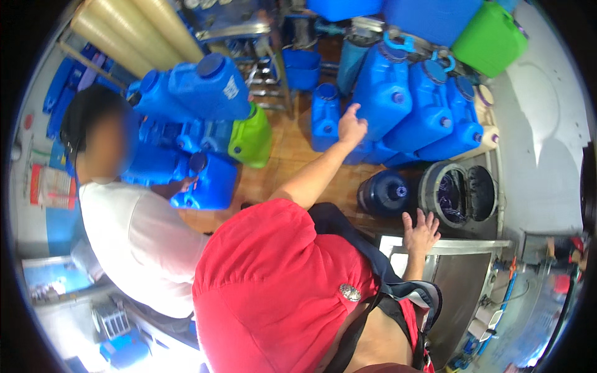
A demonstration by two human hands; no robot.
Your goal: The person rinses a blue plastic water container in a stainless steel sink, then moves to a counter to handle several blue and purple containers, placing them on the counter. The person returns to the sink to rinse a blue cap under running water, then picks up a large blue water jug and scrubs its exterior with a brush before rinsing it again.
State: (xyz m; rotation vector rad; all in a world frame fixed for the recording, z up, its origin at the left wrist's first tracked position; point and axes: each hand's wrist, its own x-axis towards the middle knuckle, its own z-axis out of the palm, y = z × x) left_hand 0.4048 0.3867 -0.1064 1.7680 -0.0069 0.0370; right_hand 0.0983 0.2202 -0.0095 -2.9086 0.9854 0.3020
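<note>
My left hand [353, 128] reaches out with the index finger extended, beside a tall blue plastic jug [383, 91]; contact is unclear, and nothing is held. A small blue jug [325, 116] stands just left of it. My right hand [421, 231] is spread palm down with nothing in it, at the edge of a stainless steel counter [454, 244]. Just beyond that hand are a round dark water bottle [383, 192] and a grey round container [428, 186] with a dark interior. Whether the right hand rests on the steel is hard to tell.
At left, a person in a white shirt [135, 233] has a hand [188, 183] at a blue jug [212, 182]. Stacked blue jugs [210, 91] and a green jug [252, 137] stand on the tiled floor [289, 144]. More jugs [422, 109] line the right wall.
</note>
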